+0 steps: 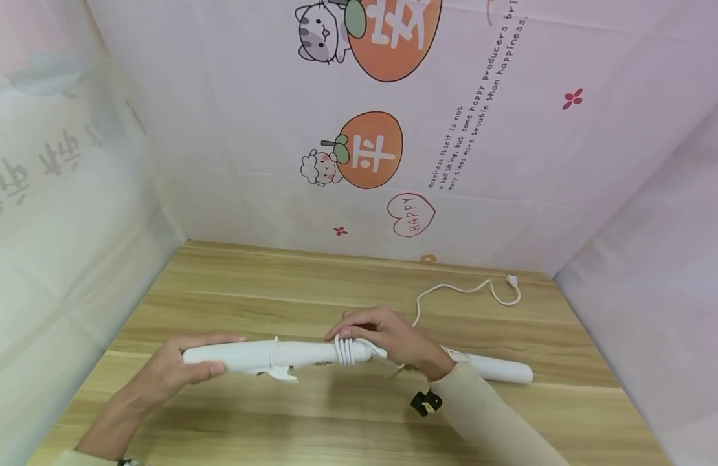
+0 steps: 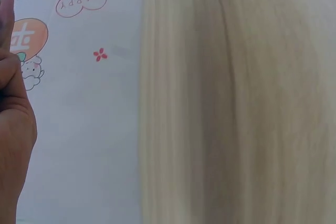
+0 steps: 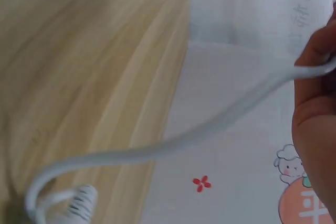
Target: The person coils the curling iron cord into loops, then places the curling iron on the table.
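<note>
In the head view, my left hand (image 1: 160, 369) grips the left end of a white curling iron (image 1: 306, 353), thumb in front and fingers behind. The iron is held level above the table, and a small lever-like part juts from its lower side. Several turns of white cord (image 1: 346, 351) are wound round its right end. There my right hand (image 1: 390, 333) pinches the cord with bent fingers. In the right wrist view, the cord (image 3: 210, 124) runs from that hand down to a ribbed sleeve (image 3: 81, 205). The left wrist view catches only part of the left hand (image 2: 16, 129).
A second white wand-shaped appliance (image 1: 501, 369) lies on the wooden table (image 1: 248, 278), partly hidden by the right forearm. Behind it a loose white cord ends in a plug (image 1: 512, 281). Beside the right sleeve is a small black item (image 1: 426, 402). Printed cloth walls enclose the table.
</note>
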